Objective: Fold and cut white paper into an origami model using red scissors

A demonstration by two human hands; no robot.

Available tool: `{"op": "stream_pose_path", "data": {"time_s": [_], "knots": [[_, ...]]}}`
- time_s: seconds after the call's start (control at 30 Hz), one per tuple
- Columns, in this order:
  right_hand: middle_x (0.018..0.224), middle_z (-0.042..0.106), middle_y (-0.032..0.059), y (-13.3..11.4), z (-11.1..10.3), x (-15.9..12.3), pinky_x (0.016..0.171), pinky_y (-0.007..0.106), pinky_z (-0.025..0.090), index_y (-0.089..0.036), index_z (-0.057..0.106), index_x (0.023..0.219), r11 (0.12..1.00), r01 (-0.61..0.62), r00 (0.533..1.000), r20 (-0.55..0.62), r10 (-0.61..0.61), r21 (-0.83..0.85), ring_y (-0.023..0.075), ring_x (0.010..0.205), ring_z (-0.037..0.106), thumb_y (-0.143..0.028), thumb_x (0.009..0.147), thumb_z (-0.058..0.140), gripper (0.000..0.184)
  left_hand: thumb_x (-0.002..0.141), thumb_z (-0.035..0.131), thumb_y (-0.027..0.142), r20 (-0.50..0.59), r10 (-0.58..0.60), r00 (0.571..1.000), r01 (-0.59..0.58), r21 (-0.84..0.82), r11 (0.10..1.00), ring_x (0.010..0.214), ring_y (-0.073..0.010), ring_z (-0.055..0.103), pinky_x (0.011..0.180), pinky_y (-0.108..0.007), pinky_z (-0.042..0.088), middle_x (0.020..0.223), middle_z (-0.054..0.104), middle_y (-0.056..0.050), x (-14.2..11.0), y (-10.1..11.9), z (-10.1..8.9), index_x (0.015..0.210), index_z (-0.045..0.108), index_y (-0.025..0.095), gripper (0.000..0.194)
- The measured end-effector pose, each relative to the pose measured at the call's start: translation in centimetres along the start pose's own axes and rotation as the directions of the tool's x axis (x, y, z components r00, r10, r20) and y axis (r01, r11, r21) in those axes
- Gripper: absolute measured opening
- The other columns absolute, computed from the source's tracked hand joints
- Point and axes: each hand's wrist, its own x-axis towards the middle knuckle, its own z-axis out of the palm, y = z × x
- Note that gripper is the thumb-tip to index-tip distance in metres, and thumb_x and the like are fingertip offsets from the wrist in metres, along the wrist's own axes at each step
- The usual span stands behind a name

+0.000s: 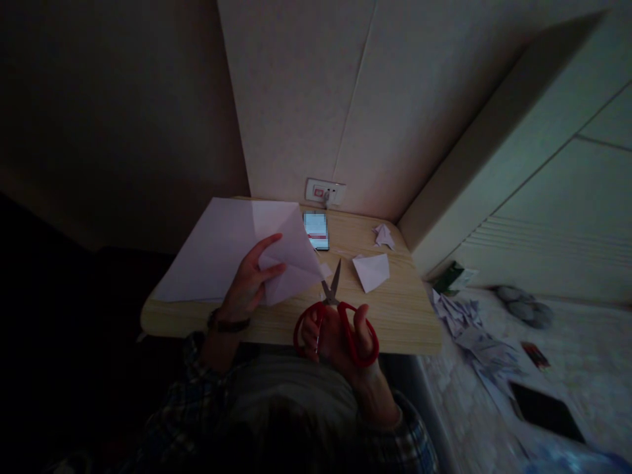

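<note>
My left hand (pixel 251 276) pinches a folded sheet of white paper (pixel 291 250) between thumb and fingers, above the left part of the wooden table (pixel 405 316). Another large white sheet (pixel 207 250) lies to the left of it, partly behind my hand. In my right hand (pixel 340 336) is a pair of scissors (pixel 332 296) with red handles, thumb in one loop and fingers in the other. The blades are apart and point away from me, close to the right corner of the folded paper. Whether they touch it, I cannot tell.
A lit phone (pixel 316 230) lies near the wall socket (pixel 324 191). On the table's right are a folded paper piece (pixel 372 271) and a small paper figure (pixel 384 236). To the right, a bed (pixel 592 342) bears crumpled papers (pixel 474 329) and a dark tablet-like object (pixel 546 411).
</note>
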Motion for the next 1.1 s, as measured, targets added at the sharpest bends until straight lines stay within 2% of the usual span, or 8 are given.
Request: {"op": "stream_pose_path", "data": {"time_s": [0.17,0.27,0.5,0.7,0.87,0.97,1.1], "knots": [[0.065,0.04,-0.0004,0.11,-0.27,0.28,0.044,0.025,0.034,-0.019,0.052,0.075,0.997,-0.005,1.0,-0.001,0.005,0.071,0.0139,0.056,0.037,-0.084,0.065,0.046,0.066,0.057,0.078,0.019,0.049,-0.041,0.998,0.041,0.002,0.999,0.081,-0.0185,0.063,0.064,-0.024,0.051,0.104,0.067,-0.006,-0.26,0.02,0.04,0.129,0.051,0.019,0.078],[0.064,0.04,-0.001,-0.06,-0.11,0.48,0.042,0.024,0.032,-0.02,0.051,0.072,0.996,0.005,1.0,0.027,-0.008,0.092,0.0134,0.055,0.034,-0.082,0.064,0.05,0.063,0.056,0.079,0.019,0.025,-0.043,0.999,0.043,0.006,0.999,0.08,-0.0181,0.062,0.064,-0.024,0.051,0.102,0.067,-0.005,-0.25,-0.03,-0.03,0.129,0.051,0.02,0.078],[0.067,0.042,0.0007,-0.27,0.31,-0.11,0.043,0.023,0.032,-0.016,0.057,0.078,1.0,0.017,1.0,-0.017,-0.017,0.026,0.0131,0.057,0.036,-0.08,0.068,0.049,0.065,0.054,0.079,0.017,-0.005,-0.02,1.0,0.02,-0.017,1.0,0.081,-0.0165,0.061,0.066,-0.022,0.05,0.1,0.067,-0.003,-0.24,-0.01,-0.05,0.126,0.053,0.018,0.076],[0.067,0.043,0.0015,-0.28,0.5,-0.26,0.047,0.027,0.039,-0.019,0.053,0.074,0.999,0.036,0.999,-0.005,-0.036,0.013,0.0158,0.061,0.04,-0.082,0.067,0.046,0.064,0.056,0.078,0.018,0.026,-0.044,0.999,0.045,-0.012,0.999,0.077,-0.0163,0.061,0.063,-0.023,0.05,0.1,0.068,-0.004,-0.37,0.29,0.22,0.126,0.052,0.019,0.075],[0.065,0.04,-0.0002,-0.11,0.14,0.07,0.044,0.025,0.034,-0.02,0.05,0.073,0.998,0.002,0.999,-0.032,0.0,0.065,0.0145,0.058,0.037,-0.083,0.064,0.048,0.064,0.055,0.079,0.02,0.057,-0.05,0.997,0.051,-0.009,0.999,0.077,-0.0164,0.061,0.063,-0.022,0.05,0.101,0.067,-0.004,-0.49,0.08,0.25,0.127,0.052,0.02,0.077],[0.064,0.04,-0.001,-0.07,0.09,0.14,0.043,0.023,0.031,-0.02,0.05,0.072,0.996,0.007,0.999,-0.043,-0.003,0.094,0.0136,0.057,0.035,-0.082,0.065,0.049,0.063,0.054,0.08,0.02,0.051,-0.041,0.998,0.041,0.0,0.999,0.076,-0.0159,0.06,0.063,-0.022,0.049,0.096,0.067,-0.003,-0.53,0.01,0.24,0.128,0.051,0.019,0.078],[0.066,0.04,0.0003,-0.08,0.07,-0.07,0.042,0.022,0.029,-0.017,0.055,0.074,0.999,0.022,0.999,-0.048,-0.02,0.042,0.0126,0.056,0.034,-0.083,0.066,0.046,0.068,0.052,0.08,0.018,0.019,-0.049,0.999,0.049,-0.016,0.999,0.072,-0.0141,0.058,0.062,-0.021,0.047,0.086,0.066,0.0,-0.61,0.25,0.41,0.127,0.052,0.017,0.081]]}}
